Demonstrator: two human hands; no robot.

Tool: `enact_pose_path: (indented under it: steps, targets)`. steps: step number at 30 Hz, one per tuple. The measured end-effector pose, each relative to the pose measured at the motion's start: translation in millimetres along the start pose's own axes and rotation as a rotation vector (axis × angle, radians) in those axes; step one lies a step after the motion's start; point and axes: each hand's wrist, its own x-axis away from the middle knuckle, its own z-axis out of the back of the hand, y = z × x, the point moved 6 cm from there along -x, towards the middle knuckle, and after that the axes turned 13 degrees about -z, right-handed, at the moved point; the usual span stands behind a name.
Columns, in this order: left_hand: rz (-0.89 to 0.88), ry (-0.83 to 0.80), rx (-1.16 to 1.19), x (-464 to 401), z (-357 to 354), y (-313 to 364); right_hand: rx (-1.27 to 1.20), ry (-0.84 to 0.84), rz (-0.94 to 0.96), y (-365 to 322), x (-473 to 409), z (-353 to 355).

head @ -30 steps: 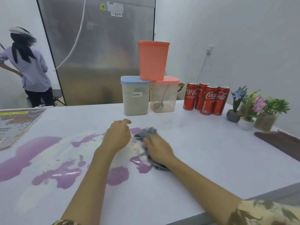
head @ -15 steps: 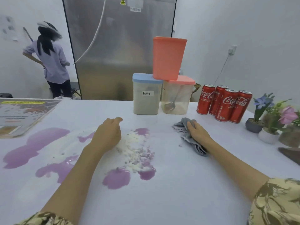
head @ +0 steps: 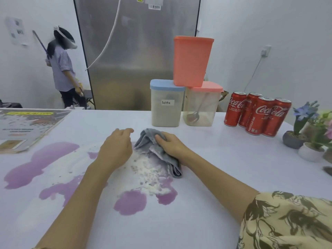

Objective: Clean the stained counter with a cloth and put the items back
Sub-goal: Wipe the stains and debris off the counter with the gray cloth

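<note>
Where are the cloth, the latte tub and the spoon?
grey cloth (head: 143, 139): head view, bunched upper folds.
latte tub (head: 166, 112): head view, front wall under label.
spoon (head: 193, 116): head view, bowl, inside pink-lidded tub.

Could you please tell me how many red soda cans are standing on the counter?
4: red aluminium soda cans cluster right of the clear containers, at and. Others may hide behind them.

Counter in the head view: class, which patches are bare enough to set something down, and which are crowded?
Bare: the counter between the right hand on the cloth and the cola cans, and the near edge below the purple stains. Crowded: the left half with stains and powder, the containers, and the flower pots.
</note>
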Motion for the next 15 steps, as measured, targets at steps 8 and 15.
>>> enact_pose_path:
  steps: [8, 15]
  targets:
    - [0.003, -0.008, 0.009, 0, 1, 3, 0.2, 0.301, -0.179, 56, -30, 113]
    - [-0.02, 0.003, -0.064, -4, 2, 6, 0.457, 0.304, -0.193, 55, -55, 73]
